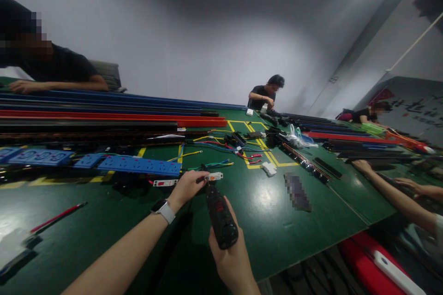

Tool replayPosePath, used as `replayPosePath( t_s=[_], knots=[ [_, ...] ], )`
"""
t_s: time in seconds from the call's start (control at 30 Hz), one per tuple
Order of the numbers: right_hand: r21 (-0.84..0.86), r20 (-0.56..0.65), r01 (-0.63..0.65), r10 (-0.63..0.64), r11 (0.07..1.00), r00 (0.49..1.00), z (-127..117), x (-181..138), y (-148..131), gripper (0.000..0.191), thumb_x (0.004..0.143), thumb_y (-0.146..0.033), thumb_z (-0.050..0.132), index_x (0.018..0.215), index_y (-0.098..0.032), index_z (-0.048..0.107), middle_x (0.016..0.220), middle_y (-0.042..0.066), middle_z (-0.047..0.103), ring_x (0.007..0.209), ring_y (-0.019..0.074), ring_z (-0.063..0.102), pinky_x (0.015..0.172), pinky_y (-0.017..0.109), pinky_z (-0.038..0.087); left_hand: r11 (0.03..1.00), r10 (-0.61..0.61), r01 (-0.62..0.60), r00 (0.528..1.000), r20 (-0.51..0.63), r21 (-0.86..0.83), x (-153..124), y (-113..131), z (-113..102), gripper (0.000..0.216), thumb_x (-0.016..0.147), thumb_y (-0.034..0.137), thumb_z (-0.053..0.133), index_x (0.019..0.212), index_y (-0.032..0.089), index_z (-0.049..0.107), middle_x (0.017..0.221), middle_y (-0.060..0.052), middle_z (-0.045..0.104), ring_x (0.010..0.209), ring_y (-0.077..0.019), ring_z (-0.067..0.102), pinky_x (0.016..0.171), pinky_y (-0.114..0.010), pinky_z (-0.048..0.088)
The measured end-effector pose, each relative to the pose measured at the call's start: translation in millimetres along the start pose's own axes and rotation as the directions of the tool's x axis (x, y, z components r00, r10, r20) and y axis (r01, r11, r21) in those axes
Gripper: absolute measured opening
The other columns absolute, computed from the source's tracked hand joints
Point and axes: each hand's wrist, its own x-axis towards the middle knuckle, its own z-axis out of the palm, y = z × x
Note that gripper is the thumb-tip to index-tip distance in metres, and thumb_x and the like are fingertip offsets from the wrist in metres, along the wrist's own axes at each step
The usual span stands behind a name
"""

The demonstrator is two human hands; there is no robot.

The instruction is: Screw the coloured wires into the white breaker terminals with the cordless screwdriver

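My left hand (188, 187), with a watch on its wrist, pinches a small white circuit breaker (216, 176) that has an orange switch. A black power screwdriver (221, 221) is gripped in my right hand (233, 256), its tip pointing away from me and meeting the near side of the breaker. Whether the bit sits in a screw is too small to tell. Just left of my left fingers lies another white module with a red switch (164, 183). Behind it runs a blue socket strip (138, 165), and wires with yellow ring ends (221, 163) lie beyond the breaker.
Long red and dark rails (104, 120) are stacked across the back left. White breakers (269, 168) and a pixelated flat object (296, 191) lie to the right. A red-and-black cable (57, 217) is at front left. Co-workers' hands (363, 167) work at the right; others sit across the table.
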Motion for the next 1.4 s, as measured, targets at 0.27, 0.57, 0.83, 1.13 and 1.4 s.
replayPosePath(
  t_s=[0.27,0.57,0.83,1.13,1.4],
  knots=[
    [-0.005,-0.002,0.001,-0.001,1.0,1.0,0.1,0.2,-1.2,0.086,0.086,-0.014,0.063,0.161,-0.029,0.024,0.137,0.006,0.064,0.121,0.0228,0.064,0.109,0.034,0.047,1.0,0.008,-0.008,1.0,-0.002,0.002,0.0,-1.9,0.6,0.029,0.094,0.033,0.061,0.12,0.028,0.075,0.115,-0.003,0.077,0.101,-0.0217,0.071,0.093,-0.035,0.053],
    [0.005,0.026,0.012,-0.013,1.0,1.0,-0.8,0.2,-0.4,0.085,0.089,-0.013,0.059,0.162,-0.032,0.019,0.152,0.006,0.052,0.136,0.0231,0.054,0.116,0.038,0.04,1.0,0.002,-0.002,1.0,-0.006,0.002,0.2,0.9,-1.3,0.028,0.093,0.033,0.063,0.118,0.029,0.076,0.112,-0.003,0.078,0.096,-0.0211,0.072,0.09,-0.033,0.054],
    [0.013,0.027,0.005,-0.005,1.0,1.0,0.0,0.4,0.9,0.086,0.088,-0.012,0.06,0.162,-0.029,0.02,0.152,0.008,0.053,0.135,0.0241,0.055,0.115,0.039,0.041,1.0,-0.001,0.001,1.0,-0.001,0.01,1.2,1.6,-1.3,0.028,0.093,0.033,0.063,0.117,0.028,0.076,0.111,-0.004,0.079,0.095,-0.0214,0.072,0.089,-0.034,0.054],
    [-0.004,0.019,-0.002,0.002,1.0,1.0,-0.5,0.3,-3.8,0.088,0.086,-0.01,0.061,0.161,-0.031,0.021,0.149,0.006,0.056,0.132,0.0226,0.058,0.114,0.037,0.043,1.0,-0.016,0.016,1.0,0.004,0.005,1.4,2.9,-2.4,0.028,0.093,0.034,0.061,0.117,0.03,0.076,0.112,-0.002,0.079,0.096,-0.0211,0.072,0.091,-0.034,0.054],
    [-0.012,0.021,0.017,-0.017,1.0,1.0,-1.2,0.8,-2.6,0.085,0.088,-0.01,0.06,0.161,-0.028,0.022,0.153,0.009,0.052,0.137,0.0255,0.053,0.117,0.042,0.039,1.0,-0.008,0.009,1.0,0.003,-0.01,1.3,3.5,-2.5,0.028,0.093,0.033,0.061,0.116,0.029,0.076,0.113,-0.003,0.078,0.097,-0.0213,0.072,0.091,-0.034,0.055]
  ],
)
